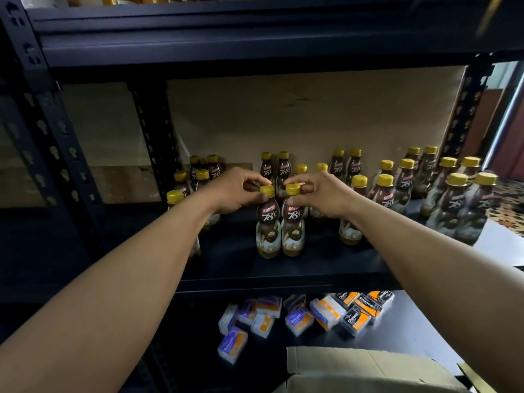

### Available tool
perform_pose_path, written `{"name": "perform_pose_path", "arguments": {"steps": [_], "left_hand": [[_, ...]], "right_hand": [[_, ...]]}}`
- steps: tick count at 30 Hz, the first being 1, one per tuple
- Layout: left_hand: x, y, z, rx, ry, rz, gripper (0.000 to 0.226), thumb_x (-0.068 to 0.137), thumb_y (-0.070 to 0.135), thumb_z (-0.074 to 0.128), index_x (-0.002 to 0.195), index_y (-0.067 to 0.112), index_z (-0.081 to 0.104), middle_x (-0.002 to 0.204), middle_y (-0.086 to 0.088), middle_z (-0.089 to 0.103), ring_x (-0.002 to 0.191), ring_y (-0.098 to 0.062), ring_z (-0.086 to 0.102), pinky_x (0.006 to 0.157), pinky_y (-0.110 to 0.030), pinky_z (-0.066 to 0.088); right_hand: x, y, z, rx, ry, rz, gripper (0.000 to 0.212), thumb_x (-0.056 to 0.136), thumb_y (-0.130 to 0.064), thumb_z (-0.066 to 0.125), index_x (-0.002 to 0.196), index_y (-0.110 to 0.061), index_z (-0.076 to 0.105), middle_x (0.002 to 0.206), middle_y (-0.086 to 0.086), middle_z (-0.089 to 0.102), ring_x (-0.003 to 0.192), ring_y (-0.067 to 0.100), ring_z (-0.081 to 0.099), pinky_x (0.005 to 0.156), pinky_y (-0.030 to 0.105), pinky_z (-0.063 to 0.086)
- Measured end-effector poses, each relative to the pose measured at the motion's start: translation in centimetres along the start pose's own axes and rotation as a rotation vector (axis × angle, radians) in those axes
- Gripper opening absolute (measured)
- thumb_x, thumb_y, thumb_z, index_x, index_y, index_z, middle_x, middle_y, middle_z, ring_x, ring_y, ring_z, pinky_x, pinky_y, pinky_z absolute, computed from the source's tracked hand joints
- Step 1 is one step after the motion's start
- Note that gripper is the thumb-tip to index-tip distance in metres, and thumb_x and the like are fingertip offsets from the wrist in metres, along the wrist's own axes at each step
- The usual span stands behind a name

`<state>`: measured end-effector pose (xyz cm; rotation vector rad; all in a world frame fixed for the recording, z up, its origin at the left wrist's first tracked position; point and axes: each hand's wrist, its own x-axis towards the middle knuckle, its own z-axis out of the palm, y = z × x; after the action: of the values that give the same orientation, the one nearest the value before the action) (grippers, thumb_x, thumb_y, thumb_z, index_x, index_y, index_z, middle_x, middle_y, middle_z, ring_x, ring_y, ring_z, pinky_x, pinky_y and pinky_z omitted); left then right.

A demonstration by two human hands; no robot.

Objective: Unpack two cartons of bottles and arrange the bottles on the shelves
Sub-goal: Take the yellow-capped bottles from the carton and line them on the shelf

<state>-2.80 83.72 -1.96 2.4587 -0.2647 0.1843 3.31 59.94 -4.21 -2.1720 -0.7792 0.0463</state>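
Two brown coffee bottles with yellow caps stand side by side at the front middle of the dark shelf [241, 262]. My left hand [235, 191] pinches the cap of the left bottle [268, 222]. My right hand [323, 194] pinches the cap of the right bottle [293, 222]. Both bottles are upright with their bases on the shelf. Several more of the same bottles stand in pairs behind and to both sides, such as one group at the right [453, 199].
An open cardboard carton [354, 370] sits at the bottom right, below the shelf. Several small purple, orange and black boxes [300, 319] lie on the lower shelf. Black perforated uprights [153, 131] frame the bay, and another shelf board [255, 32] runs overhead.
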Motion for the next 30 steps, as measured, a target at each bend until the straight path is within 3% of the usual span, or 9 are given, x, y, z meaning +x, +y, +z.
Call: {"name": "perform_pose_path", "arguments": {"steps": [7,12,15,20,30], "left_hand": [[0.1,0.7,-0.1,-0.004,-0.024,-0.020,0.033,0.087,0.029,0.077,0.119,0.032,0.069,0.105,0.015,0.070,0.099,-0.002,0.064,0.096,-0.031,0.053],[0.0,1.0,0.0,-0.036,-0.032,-0.008,0.033,0.088,0.024,0.077,0.120,0.028,0.070,0.100,0.015,0.068,0.096,-0.004,0.064,0.092,-0.029,0.052],[0.1,1.0,0.1,-0.057,-0.041,-0.020,0.034,0.088,0.021,0.077,0.120,0.029,0.069,0.105,0.010,0.070,0.103,-0.009,0.066,0.095,-0.034,0.055],[0.3,1.1,0.3,-0.058,-0.039,-0.010,0.033,0.088,0.022,0.076,0.119,0.029,0.069,0.112,0.007,0.070,0.107,-0.011,0.066,0.099,-0.041,0.054],[0.4,0.7,-0.4,-0.026,-0.068,-0.024,0.037,0.088,0.021,0.077,0.122,0.030,0.069,0.109,0.002,0.073,0.104,-0.022,0.069,0.091,-0.043,0.059]], "right_hand": [[-0.5,0.0,-0.2,0.026,0.000,-0.015,0.047,0.087,-0.028,0.081,0.131,-0.034,0.065,0.102,-0.014,0.071,0.100,-0.002,0.065,0.083,0.018,0.047],[-0.7,0.0,-0.2,0.007,0.019,-0.013,0.048,0.087,-0.032,0.080,0.131,-0.037,0.063,0.106,-0.015,0.065,0.096,0.001,0.061,0.075,0.020,0.045],[-0.8,0.4,-0.1,0.060,0.034,-0.014,0.048,0.085,-0.029,0.082,0.128,-0.035,0.061,0.112,-0.007,0.069,0.099,0.008,0.066,0.077,0.024,0.048],[-1.1,0.6,-0.2,0.046,0.053,-0.019,0.042,0.085,-0.030,0.082,0.123,-0.034,0.063,0.111,-0.007,0.066,0.098,0.007,0.065,0.077,0.025,0.048],[-0.5,0.6,0.3,0.040,0.076,-0.019,0.042,0.083,-0.034,0.084,0.121,-0.037,0.064,0.109,-0.007,0.070,0.096,0.009,0.068,0.080,0.029,0.053]]}}
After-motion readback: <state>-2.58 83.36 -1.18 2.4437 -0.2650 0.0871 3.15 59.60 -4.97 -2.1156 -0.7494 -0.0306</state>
